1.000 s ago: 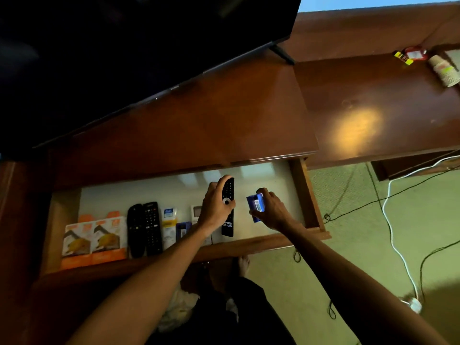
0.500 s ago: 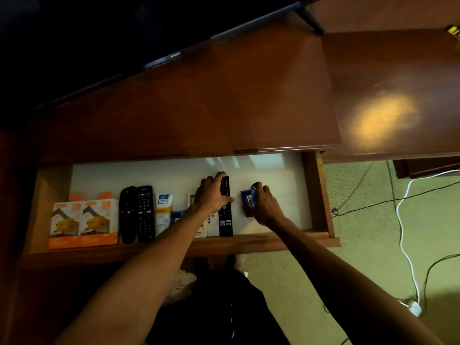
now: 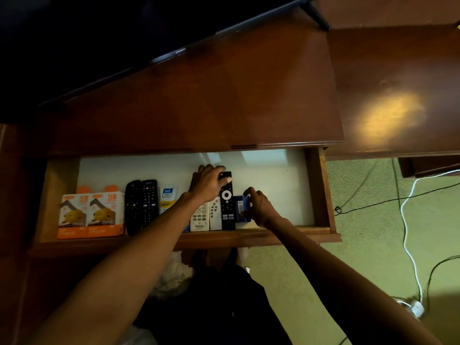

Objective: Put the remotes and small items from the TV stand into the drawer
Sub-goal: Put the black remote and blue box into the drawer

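The open wooden drawer (image 3: 319,190) has a white floor. In it lie two orange boxes (image 3: 90,214), two black remotes (image 3: 142,204), a small white and yellow tube (image 3: 168,197), two white remotes (image 3: 205,217) and a slim black remote (image 3: 227,202) with a white ring button. My left hand (image 3: 207,183) rests on the top end of the slim black remote, thumb on its face. My right hand (image 3: 258,206) holds a small blue box (image 3: 240,207) flat on the drawer floor, right beside that remote.
A dark TV (image 3: 99,33) stands on the brown TV stand top (image 3: 211,100). A lower wooden desk (image 3: 398,95) adjoins on the right. White and black cables (image 3: 408,220) run over the green carpet. The right part of the drawer floor is bare.
Both hands lowered their items into the drawer: the slim black remote now lies flat next to the white remotes, and the blue box came down beside it. The camera tilted down.
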`<state>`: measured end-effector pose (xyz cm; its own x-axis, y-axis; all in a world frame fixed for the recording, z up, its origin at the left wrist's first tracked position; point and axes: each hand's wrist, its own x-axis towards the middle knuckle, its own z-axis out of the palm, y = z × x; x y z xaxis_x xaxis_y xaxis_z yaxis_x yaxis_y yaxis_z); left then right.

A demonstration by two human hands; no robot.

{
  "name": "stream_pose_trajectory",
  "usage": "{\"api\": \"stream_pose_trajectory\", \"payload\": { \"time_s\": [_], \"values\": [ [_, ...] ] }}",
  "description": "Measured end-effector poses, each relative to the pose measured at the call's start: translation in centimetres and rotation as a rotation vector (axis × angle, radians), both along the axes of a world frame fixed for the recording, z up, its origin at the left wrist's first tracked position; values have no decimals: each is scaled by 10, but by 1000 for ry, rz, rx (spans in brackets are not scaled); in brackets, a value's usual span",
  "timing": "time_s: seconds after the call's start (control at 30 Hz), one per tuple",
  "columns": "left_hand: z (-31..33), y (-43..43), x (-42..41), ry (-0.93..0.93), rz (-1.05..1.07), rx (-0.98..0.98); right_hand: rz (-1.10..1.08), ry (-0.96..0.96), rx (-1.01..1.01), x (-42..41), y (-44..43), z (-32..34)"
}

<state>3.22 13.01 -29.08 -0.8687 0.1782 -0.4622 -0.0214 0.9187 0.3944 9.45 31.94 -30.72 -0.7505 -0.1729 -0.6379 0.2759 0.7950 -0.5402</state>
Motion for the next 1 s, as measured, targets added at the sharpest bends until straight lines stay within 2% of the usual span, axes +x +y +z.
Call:
{"api": "stream_pose_trajectory", "payload": {
  "time_s": [0.27, 0.4, 0.53, 0.7, 0.8, 1.0],
  "values": [
    [24, -45, 40, -17, 10, 122, 145, -23, 138, 7, -5, 17],
    [40, -74, 62, 9, -17, 218, 192, 86, 245, 9, -16, 38],
    [58, -120, 93, 33, -44, 273, 117, 229, 125, 27, -44, 65],
    [74, -190, 137, -94, -221, 84, 258, 195, 21, 69, -68, 80],
    [72, -223, 149, -98, -271, -32, 371, 209, 114, 84, -76, 81],
    [65, -246, 151, 11, -262, -78, 419, 448, 334, 88, -81, 83]
  ]
}}
